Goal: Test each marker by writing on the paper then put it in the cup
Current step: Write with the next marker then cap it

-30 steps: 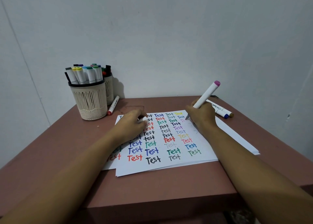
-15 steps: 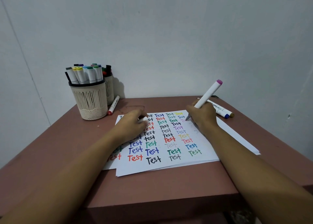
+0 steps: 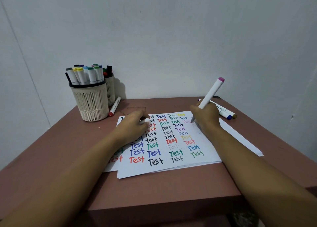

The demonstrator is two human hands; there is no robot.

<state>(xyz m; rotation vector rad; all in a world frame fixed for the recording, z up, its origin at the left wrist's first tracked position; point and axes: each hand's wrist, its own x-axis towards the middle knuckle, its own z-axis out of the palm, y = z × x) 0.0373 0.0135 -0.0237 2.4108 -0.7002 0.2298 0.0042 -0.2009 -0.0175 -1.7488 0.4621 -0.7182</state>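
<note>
— Why was the marker (image 3: 211, 93) held so steeply?

— It was gripped low on its barrel by the right hand (image 3: 206, 117), so that the tip could be set to the paper (image 3: 137, 170) at a faint pink word in the right-hand column. The purple end was left pointing up and away.

— And the left hand (image 3: 135, 125)?

— It was laid on the sheet, apparently to pin it down. A small white piece, most likely the cap (image 3: 145, 121), was pinched in its fingers, presumably to be refitted quickly.

— Where was the cup (image 3: 91, 101) placed?

— At the far left of the bench (image 3: 163, 189), well apart from the paper and packed with markers. A second cup (image 3: 110, 89) was tucked just behind it, and a red-tipped marker (image 3: 114, 106) was laid beside it. Two loose markers (image 3: 224, 113) were left just beyond the right hand, judged to be awaiting their test.
</note>
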